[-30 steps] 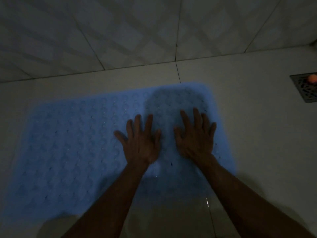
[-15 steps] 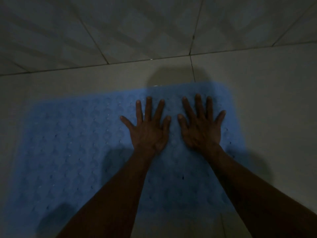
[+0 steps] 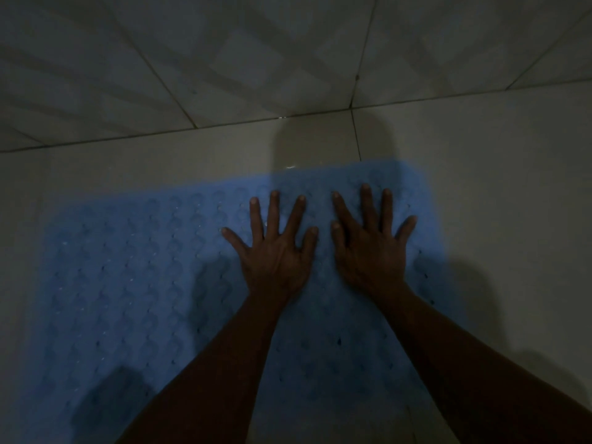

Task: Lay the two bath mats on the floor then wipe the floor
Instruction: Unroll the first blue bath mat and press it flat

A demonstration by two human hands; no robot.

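In dim light, a blue bath mat (image 3: 134,283) lies flat on the tiled floor (image 3: 512,187), filling the lower left and centre of the frame. The left hand (image 3: 274,251) and right hand (image 3: 371,248) press on its upper right part, palms down, fingers spread, grasping nothing.

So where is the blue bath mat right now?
The blue bath mat lies flat on the tiled floor, filling the lower left and middle of the head view, with the left hand and right hand spread on its far right part.

I see a dim tiled wall (image 3: 224,59) with pale diagonal bands, dark grout lines crossing it.
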